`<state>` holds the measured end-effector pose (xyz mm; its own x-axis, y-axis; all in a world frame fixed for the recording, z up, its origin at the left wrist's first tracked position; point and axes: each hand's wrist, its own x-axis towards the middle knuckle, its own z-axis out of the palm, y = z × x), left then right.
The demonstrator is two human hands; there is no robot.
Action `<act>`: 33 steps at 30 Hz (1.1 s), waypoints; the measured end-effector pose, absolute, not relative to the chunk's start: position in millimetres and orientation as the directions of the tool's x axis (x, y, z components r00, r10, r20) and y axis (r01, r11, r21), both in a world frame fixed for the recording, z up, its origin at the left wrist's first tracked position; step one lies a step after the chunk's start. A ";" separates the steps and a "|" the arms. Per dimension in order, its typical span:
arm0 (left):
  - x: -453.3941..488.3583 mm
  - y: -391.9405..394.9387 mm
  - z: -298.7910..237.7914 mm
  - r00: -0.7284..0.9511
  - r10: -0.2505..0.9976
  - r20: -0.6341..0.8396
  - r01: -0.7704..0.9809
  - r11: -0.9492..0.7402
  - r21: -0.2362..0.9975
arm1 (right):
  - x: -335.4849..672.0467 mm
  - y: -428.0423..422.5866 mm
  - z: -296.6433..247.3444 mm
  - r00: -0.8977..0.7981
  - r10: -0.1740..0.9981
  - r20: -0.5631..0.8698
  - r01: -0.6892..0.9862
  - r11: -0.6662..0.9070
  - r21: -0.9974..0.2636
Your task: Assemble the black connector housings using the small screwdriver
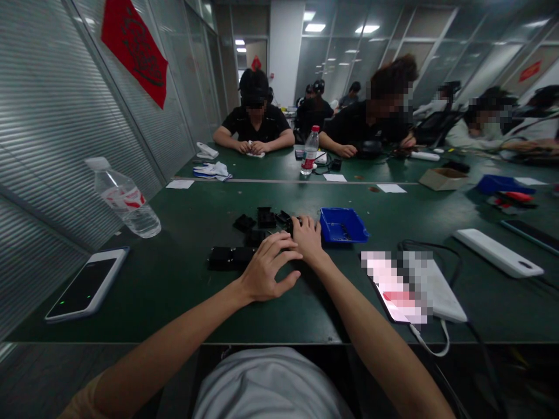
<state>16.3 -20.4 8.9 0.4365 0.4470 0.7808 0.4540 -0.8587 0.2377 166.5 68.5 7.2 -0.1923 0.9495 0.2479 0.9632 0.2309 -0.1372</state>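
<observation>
My left hand (271, 267) hovers over or rests by a row of black plastic boxes (221, 256), its fingers spread and nothing visible in its grasp. Just beyond and to the right, my right hand (306, 235) lies with fingers stretched over the right end of a pile of small black plastic parts (266, 217). Its fingertips partly cover those parts, and I cannot tell whether they touch them. Right beside that hand stands a blue tray (365, 235) with small dark pieces, perhaps screws, inside.
A tilted-looking water bottle (131, 201) and a phone (87, 285) are on the left. To the right lie a lit phone (393, 291), a white power bank (443, 291) with cables, and another white device (498, 253). Across the green table (183, 314) sit co-workers near a second bottle (310, 152).
</observation>
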 end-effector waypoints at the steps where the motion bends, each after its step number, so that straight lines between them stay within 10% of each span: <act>1: 16.4 -20.5 8.9 0.440 0.450 0.777 0.453 -0.859 0.240 | 167.2 70.2 5.4 -0.191 0.951 0.242 0.964 0.228 -0.139; 33: 16.6 -19.7 4.1 0.581 0.557 0.594 0.463 -0.826 0.321 | 178.3 93.4 3.6 -0.187 0.869 0.459 0.742 0.431 -0.514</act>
